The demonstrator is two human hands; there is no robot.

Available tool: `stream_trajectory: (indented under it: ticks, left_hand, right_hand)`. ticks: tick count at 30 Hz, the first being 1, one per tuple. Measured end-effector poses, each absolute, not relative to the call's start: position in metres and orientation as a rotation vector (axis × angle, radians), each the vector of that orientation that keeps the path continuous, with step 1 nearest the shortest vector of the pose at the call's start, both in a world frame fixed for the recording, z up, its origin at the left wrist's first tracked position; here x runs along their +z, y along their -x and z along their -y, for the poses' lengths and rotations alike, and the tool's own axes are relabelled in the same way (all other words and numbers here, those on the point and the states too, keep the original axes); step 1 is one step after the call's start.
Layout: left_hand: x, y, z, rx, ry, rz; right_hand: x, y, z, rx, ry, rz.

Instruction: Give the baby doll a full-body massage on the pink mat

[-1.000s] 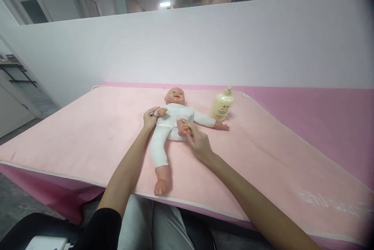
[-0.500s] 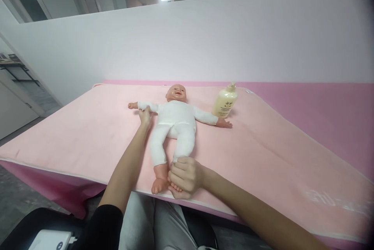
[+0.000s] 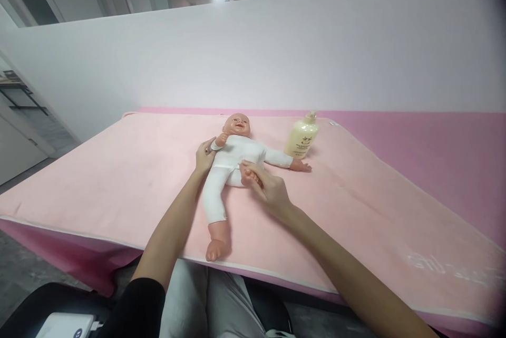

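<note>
A baby doll (image 3: 232, 156) with a white cloth body lies on its back, its head toward the far side. My left hand (image 3: 205, 154) is closed around the doll's arm on the left, which is bent in toward the chest. With my right hand (image 3: 272, 190) I grip the doll's foot (image 3: 249, 174) on the right, that leg folded up against the belly. The doll's other leg (image 3: 215, 195) lies straight toward me, its bare foot near the table's front edge. Its other arm stretches out to the right, the hand close to a pump bottle (image 3: 302, 136).
A pale pink blanket (image 3: 356, 232) covers the table over a darker pink cloth (image 3: 443, 158). Behind the table stands a white partition (image 3: 276, 58). Below the front edge, a white device (image 3: 65, 325) lies at the lower left beside my legs.
My right hand has pushed the doll's foot up from the front edge to its belly, folding that leg. My left hand has brought the doll's outstretched arm in toward its chest.
</note>
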State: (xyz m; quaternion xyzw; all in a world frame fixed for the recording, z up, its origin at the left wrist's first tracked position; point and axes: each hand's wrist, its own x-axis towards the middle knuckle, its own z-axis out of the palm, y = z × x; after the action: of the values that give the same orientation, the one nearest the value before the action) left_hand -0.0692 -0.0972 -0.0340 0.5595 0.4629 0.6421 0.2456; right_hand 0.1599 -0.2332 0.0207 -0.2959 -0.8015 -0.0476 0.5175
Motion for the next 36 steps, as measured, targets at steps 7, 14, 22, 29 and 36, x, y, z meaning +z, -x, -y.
stream_trajectory:
  ticks: [7, 14, 22, 29, 36]
  left_hand:
    - [-0.040, 0.076, 0.090, 1.907, -1.196, -1.254]
    - [-0.037, 0.084, 0.088, 1.937, -0.787, -1.169]
    - [-0.032, 0.086, 0.092, 1.940, -0.717, -1.056]
    - [-0.029, 0.084, 0.094, 1.961, -0.663, -0.985]
    - [-0.029, 0.082, 0.091, 2.006, -0.654, -0.957]
  right_hand:
    - [0.021, -0.156, 0.267, -0.321, 0.135, 1.997]
    - [-0.005, -0.132, 0.278, -0.307, -0.189, 2.123]
    - [0.002, -0.141, 0.270, 0.396, 0.243, 1.792]
    - [-0.007, -0.179, 0.185, 1.048, 1.027, 0.571]
    - [-0.028, -0.182, 0.136, 1.543, 0.882, 0.442]
